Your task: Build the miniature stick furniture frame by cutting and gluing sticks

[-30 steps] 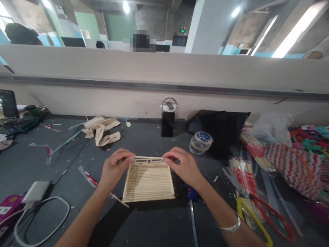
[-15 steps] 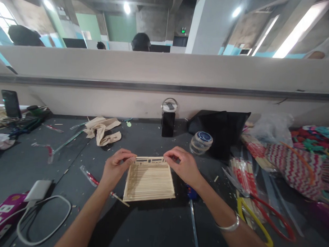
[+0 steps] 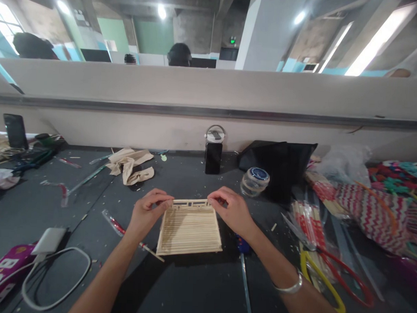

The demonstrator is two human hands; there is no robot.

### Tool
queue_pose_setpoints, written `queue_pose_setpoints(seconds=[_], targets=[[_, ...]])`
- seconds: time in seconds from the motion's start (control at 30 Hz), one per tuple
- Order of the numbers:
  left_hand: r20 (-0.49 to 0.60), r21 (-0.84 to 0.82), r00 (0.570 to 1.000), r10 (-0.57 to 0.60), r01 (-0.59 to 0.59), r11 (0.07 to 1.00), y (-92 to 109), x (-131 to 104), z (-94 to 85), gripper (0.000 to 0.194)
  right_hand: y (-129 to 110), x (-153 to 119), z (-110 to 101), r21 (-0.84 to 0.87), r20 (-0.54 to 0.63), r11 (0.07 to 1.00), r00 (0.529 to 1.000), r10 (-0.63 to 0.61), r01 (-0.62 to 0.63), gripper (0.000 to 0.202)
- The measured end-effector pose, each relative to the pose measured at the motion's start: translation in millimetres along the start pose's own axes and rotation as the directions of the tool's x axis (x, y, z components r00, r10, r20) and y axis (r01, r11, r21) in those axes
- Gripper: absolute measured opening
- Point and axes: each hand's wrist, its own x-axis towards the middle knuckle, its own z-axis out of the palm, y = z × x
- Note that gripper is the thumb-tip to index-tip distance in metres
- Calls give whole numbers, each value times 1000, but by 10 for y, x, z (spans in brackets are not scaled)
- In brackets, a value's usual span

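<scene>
A small tray-like frame of pale wooden sticks (image 3: 190,231) lies on the dark table in front of me. Along its far edge stands a narrow stick railing (image 3: 190,203) with small gaps in it. My left hand (image 3: 150,214) pinches the railing's left end between thumb and fingers. At the right end, my right hand (image 3: 232,210) pinches it in the same way. Fingertips cover both ends of the railing. Beside my right forearm lies a blue tool (image 3: 243,244), partly hidden, with a long clear stick at its near end.
Right: scissors (image 3: 316,247) with red and yellow handles, packaged sticks (image 3: 307,219), a knitted piece (image 3: 374,212). Behind: a lidded jar (image 3: 254,181), a phone (image 3: 213,157), a black bag (image 3: 283,168), crumpled cloth (image 3: 131,165). Left: a purple power strip (image 3: 9,270) with a white charger (image 3: 48,241).
Both hands keep their pinch on the railing, and the stick frame stays in place. Only a very slight shift of the camera view shows.
</scene>
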Motion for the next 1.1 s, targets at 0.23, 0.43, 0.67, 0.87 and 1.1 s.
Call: queue_pose_setpoints(seconds=[0.23, 0.43, 0.67, 0.87, 1.1], targets=[[-1, 0, 1000, 4, -4, 1000, 4, -3, 1, 12, -1, -5, 6, 6, -2, 1000, 1000, 4, -4, 11], [-36, 24, 998, 47, -46, 999, 58, -8, 4, 13, -63, 7, -17, 47, -48, 998, 998, -28, 31, 9], [121, 152, 968, 221, -238, 959, 692, -200, -132, 10, -392, -97, -422, 71, -76, 987, 988, -136, 142, 8], [360, 276, 803, 475, -578, 767, 1290, -630, 26, 25, -942, -584, -701, -9, -65, 945, 943, -326, 326, 14], [363, -19, 915, 174, -180, 984, 1195, -1065, 410, 18, -461, -1245, -893, -203, -120, 977, 992, 44, -68, 26]])
